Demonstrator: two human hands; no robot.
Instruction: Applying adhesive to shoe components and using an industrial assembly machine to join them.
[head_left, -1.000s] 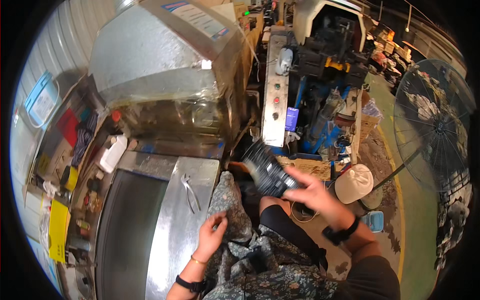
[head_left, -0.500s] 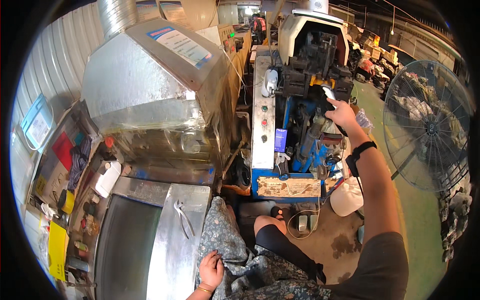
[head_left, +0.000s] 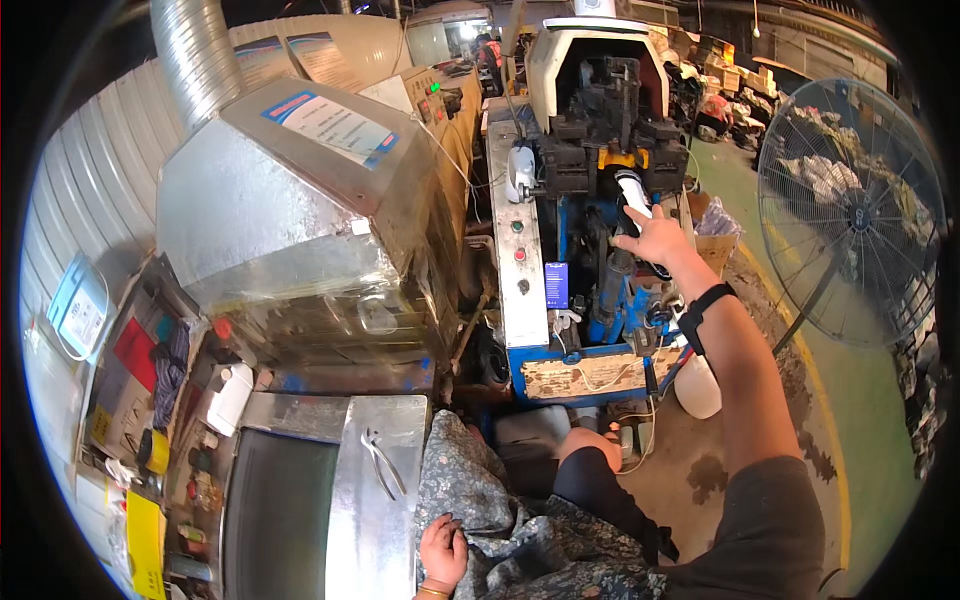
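Observation:
At the blue machine, my right hand is stretched out with thumb and forefinger apart. Its fingertips are at the lower end of a long white-faced piece, shaped like a shoe sole. That piece lies below the yellow part of the machine's head; its underside is dark and mostly hidden. My left hand rests curled on the dark floral cloth over my lap, with nothing visible in it. Metal pliers lie on the shiny metal plate beside it.
A large metal hood stands at the left over a dark belt. A side shelf holds a white bottle and small items. The control panel has buttons. At the right stands a big fan; a person is far back.
The view has shifted. My right hand's thumb and forefinger have spread apart, and more of the white-faced piece shows. My left hand stays curled on the cloth.

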